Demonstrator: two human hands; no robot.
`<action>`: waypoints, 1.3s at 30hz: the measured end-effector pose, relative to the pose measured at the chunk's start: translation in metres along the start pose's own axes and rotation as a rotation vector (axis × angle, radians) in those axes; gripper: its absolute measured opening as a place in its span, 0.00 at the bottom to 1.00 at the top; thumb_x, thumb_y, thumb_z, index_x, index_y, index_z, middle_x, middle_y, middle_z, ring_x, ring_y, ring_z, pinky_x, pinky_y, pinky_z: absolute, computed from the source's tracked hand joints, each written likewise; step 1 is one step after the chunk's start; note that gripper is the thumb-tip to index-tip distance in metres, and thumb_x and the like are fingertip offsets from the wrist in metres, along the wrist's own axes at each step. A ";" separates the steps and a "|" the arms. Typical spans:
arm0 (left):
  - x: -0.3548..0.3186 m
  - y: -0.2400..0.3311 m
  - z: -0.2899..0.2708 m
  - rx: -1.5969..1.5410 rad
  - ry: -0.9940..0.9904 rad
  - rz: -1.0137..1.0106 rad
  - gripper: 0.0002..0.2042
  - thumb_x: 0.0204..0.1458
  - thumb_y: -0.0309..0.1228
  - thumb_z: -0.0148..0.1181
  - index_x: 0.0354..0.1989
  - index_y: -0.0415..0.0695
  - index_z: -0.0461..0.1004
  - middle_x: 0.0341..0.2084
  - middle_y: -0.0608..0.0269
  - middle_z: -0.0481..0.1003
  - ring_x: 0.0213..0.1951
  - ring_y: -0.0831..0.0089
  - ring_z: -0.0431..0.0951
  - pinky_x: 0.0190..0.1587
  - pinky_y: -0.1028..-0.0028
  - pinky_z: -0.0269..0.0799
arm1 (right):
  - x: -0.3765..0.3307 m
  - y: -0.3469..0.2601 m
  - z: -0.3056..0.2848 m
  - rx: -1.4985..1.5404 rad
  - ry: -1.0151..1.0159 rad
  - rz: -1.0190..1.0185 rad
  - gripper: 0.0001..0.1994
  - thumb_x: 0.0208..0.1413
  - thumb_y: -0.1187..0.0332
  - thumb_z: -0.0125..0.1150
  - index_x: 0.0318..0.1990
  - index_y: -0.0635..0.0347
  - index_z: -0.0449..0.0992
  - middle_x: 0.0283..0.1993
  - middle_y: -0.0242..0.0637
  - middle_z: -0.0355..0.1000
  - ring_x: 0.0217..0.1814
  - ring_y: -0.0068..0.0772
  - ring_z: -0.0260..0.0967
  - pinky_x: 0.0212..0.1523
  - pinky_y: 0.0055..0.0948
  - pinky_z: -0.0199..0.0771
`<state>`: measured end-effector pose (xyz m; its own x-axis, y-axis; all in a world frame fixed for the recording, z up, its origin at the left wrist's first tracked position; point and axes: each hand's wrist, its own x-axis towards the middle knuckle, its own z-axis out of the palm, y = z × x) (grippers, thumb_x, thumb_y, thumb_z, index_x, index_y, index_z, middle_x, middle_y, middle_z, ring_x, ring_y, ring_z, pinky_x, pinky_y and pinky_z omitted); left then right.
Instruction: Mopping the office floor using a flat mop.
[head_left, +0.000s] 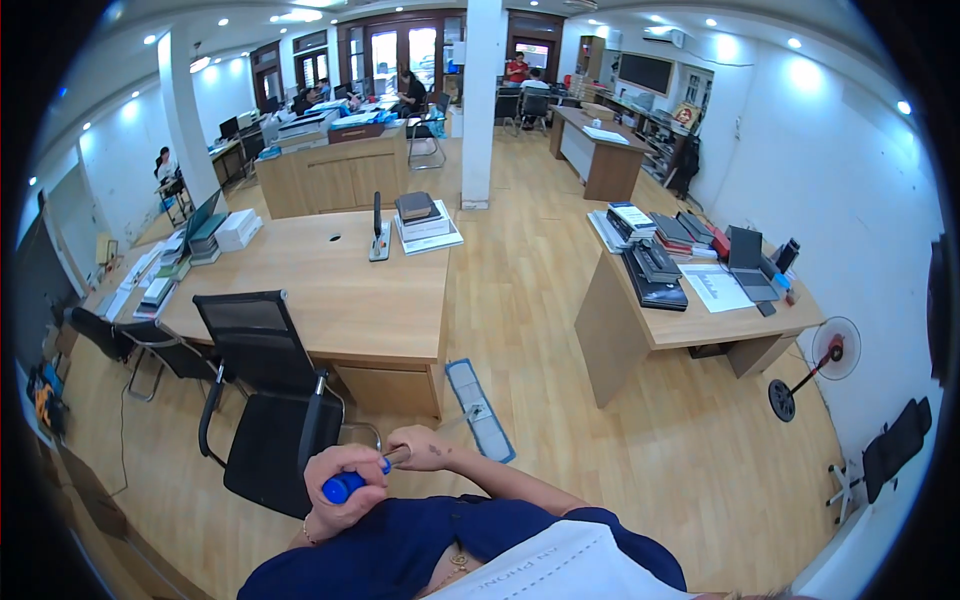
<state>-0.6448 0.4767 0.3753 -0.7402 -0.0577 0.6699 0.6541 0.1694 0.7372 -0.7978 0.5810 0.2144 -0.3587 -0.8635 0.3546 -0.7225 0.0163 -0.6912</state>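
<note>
A flat mop with a blue-edged, pale grey head (480,410) lies against the wooden floor beside the desk's end. My left hand (343,482) is closed round the blue grip (341,488) at the top of its handle, close to my body. Farther along the handle, my right hand (424,448) is wrapped round the shaft, its arm reaching across from the right. The handle slopes away from me down to the mop head.
A black office chair (268,440) stands close on the left, by a wooden desk (330,290) bearing books and a stapler-like tool (379,240). To the right are another desk (660,325) with a laptop (750,265), a standing fan (832,350) and a white pillar (478,110) ahead. People sit far back.
</note>
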 end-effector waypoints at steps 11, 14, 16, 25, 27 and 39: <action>0.032 0.002 -0.069 -0.062 -0.261 0.064 0.09 0.45 0.29 0.64 0.17 0.40 0.74 0.15 0.60 0.74 0.20 0.65 0.76 0.32 0.70 0.74 | 0.003 0.100 0.063 -0.097 0.078 0.292 0.07 0.39 0.68 0.59 0.20 0.58 0.67 0.21 0.45 0.67 0.26 0.50 0.66 0.25 0.43 0.63; 0.039 -0.001 -0.083 -0.153 -0.307 0.085 0.09 0.44 0.30 0.65 0.18 0.40 0.74 0.14 0.60 0.74 0.19 0.65 0.76 0.32 0.69 0.74 | 0.001 0.082 0.065 -0.129 0.115 0.329 0.04 0.38 0.70 0.54 0.19 0.58 0.67 0.21 0.46 0.68 0.26 0.53 0.66 0.26 0.43 0.64; 0.046 -0.007 -0.089 -0.221 -0.350 0.107 0.10 0.43 0.30 0.66 0.18 0.40 0.74 0.14 0.60 0.74 0.19 0.65 0.76 0.32 0.69 0.74 | -0.011 0.074 0.064 -0.078 0.196 0.379 0.05 0.38 0.68 0.55 0.20 0.58 0.68 0.21 0.47 0.68 0.27 0.54 0.66 0.26 0.44 0.64; 0.090 -0.059 -0.058 -0.613 -0.766 0.052 0.08 0.41 0.29 0.67 0.20 0.40 0.73 0.14 0.59 0.74 0.20 0.64 0.77 0.33 0.66 0.74 | -0.102 0.079 0.060 -0.304 0.631 0.576 0.05 0.38 0.69 0.54 0.17 0.57 0.69 0.20 0.49 0.67 0.23 0.54 0.64 0.22 0.45 0.63; 0.092 -0.075 -0.042 -0.672 -0.814 0.072 0.09 0.42 0.31 0.65 0.18 0.40 0.73 0.12 0.59 0.72 0.18 0.64 0.76 0.33 0.66 0.73 | -0.116 0.057 0.051 -0.393 0.728 0.699 0.05 0.37 0.69 0.55 0.16 0.57 0.68 0.19 0.48 0.66 0.23 0.54 0.65 0.23 0.46 0.63; 0.049 -0.068 0.139 -1.079 -1.528 0.080 0.06 0.41 0.27 0.65 0.20 0.41 0.73 0.18 0.58 0.74 0.25 0.63 0.75 0.44 0.61 0.68 | -0.317 -0.052 0.100 -0.573 1.241 1.278 0.18 0.44 0.61 0.65 0.13 0.60 0.65 0.17 0.47 0.64 0.23 0.54 0.64 0.25 0.43 0.63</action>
<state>-0.7475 0.5994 0.3456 0.2098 0.8378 0.5040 0.0427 -0.5229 0.8513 -0.5870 0.8036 0.0750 -0.7531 0.6129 0.2391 0.3042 0.6467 -0.6994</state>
